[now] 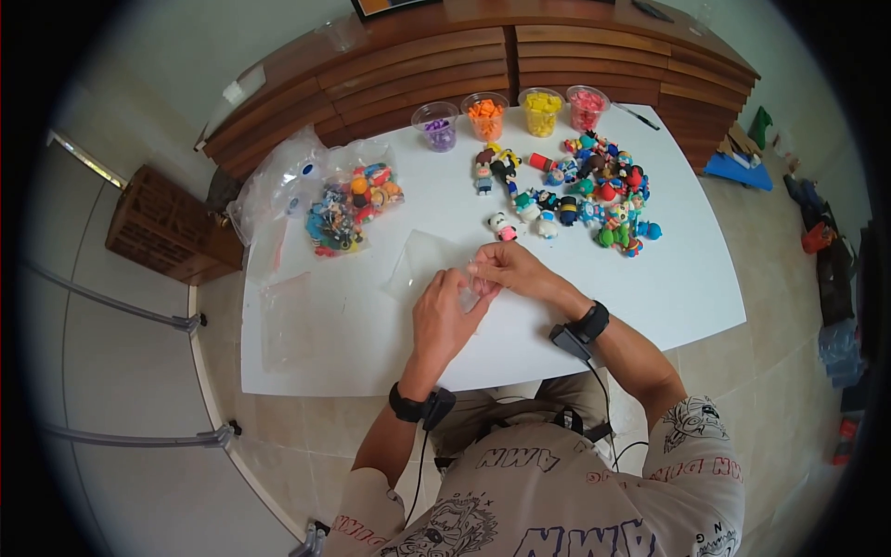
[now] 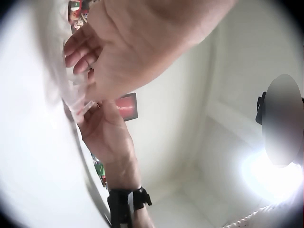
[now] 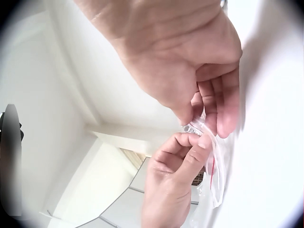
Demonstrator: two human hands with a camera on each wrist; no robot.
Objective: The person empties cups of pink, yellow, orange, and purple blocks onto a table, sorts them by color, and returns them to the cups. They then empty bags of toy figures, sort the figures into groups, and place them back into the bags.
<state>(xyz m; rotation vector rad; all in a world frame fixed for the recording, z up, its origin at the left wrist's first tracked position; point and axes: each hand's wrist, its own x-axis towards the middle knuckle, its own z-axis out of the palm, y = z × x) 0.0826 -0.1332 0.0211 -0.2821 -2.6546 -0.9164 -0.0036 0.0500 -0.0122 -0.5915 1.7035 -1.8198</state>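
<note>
In front of me, both hands are close together at a small clear zip bag (image 3: 218, 187) with a red line along its seal. My left hand (image 1: 443, 316) pinches the bag's edge between thumb and fingers. From the other side my right hand (image 1: 520, 272) pinches the same edge, its thumb and fingertips right beside the left ones. In the right wrist view, the left hand (image 3: 173, 178) is below and the right hand (image 3: 190, 66) above. Just beyond the left hand, a flat clear plastic bag (image 1: 408, 265) lies on the white table (image 1: 353, 362).
Several small toy figures (image 1: 594, 190) are spread at the right. Cups of purple (image 1: 441, 135), orange (image 1: 485, 119), yellow (image 1: 541, 113) and pink pieces (image 1: 587, 110) stand at the back. Bagged figures (image 1: 336, 223) and clear plastic (image 1: 286, 320) lie left; a pen (image 1: 637, 117) lies back right.
</note>
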